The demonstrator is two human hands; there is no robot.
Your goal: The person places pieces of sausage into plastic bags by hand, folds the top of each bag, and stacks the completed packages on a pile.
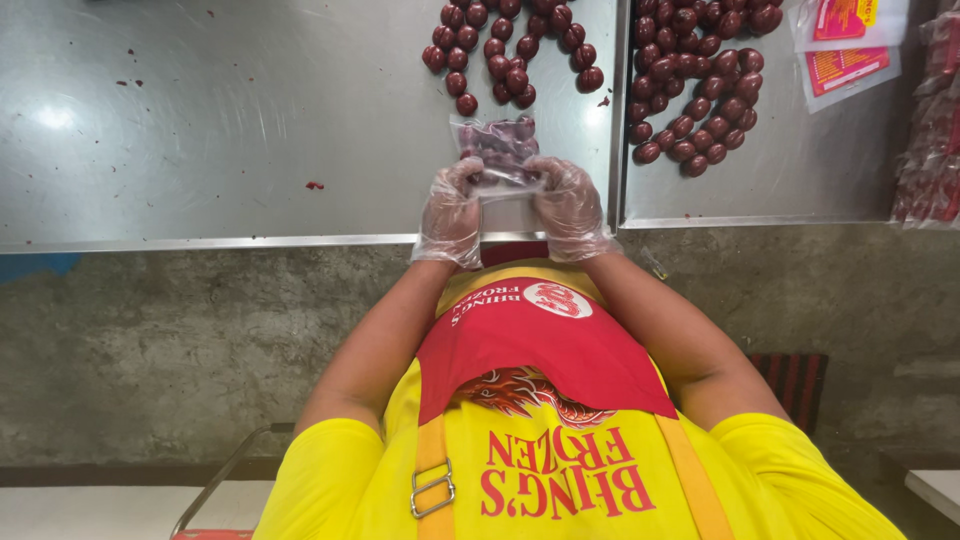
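Both my hands wear clear plastic gloves and sit at the near edge of a steel table [200, 130]. My left hand [450, 215] and my right hand [568, 205] together grip the lower end of a small clear plastic bag [497, 150]. The bag holds several dark red round sausages and lies on the tabletop, pointing away from me. Just beyond it lie loose strings of the same round sausages [510, 50]. My yellow shirt and red apron fill the bottom of the view.
A second steel table [800, 170] adjoins on the right with a larger heap of sausages [700, 80]. Clear packets with orange labels [845, 45] lie at its far right. Filled packs [935, 130] are stacked at the right edge. Concrete floor shows below the tables.
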